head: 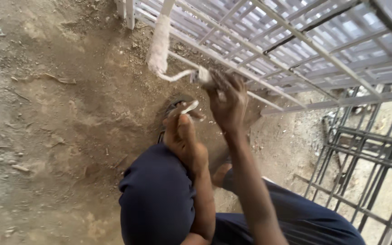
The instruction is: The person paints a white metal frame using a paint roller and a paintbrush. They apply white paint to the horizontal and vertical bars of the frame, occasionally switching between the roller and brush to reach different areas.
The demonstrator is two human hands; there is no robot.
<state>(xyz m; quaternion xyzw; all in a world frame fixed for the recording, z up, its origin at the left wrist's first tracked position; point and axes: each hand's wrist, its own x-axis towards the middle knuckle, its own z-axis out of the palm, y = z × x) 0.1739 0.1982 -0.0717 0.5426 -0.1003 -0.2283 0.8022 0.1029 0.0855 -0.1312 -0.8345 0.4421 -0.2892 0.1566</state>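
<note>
— What is the right hand (227,97) doing?

— It is raised toward the white-painted metal grille (268,50), fingers closed around the handle of a small paint roller (160,43). The roller's fuzzy, whitish sleeve rests against one of the grille's bars, with the bent wire frame running from the sleeve back to the grip.

— And the left hand (183,136)?

— It sits lower, just above the knee, fingers curled around something small and pale (189,107). It may be a scrap of rag or a strip smeared with paint; the view is too blurred to tell which.

— Where is the person?

— Crouched on the bare dirt ground (55,113), wearing dark blue trousers (157,195). A sandalled foot (178,103) shows just beyond the left hand, planted on the soil.

— Anything else nearby?

— A second grille, dark and unpainted (368,154), stands at the right, apart from the white one. The white grille slants across the top of the view, its bars crossing in rows, with the roller touching the near lower edge.
</note>
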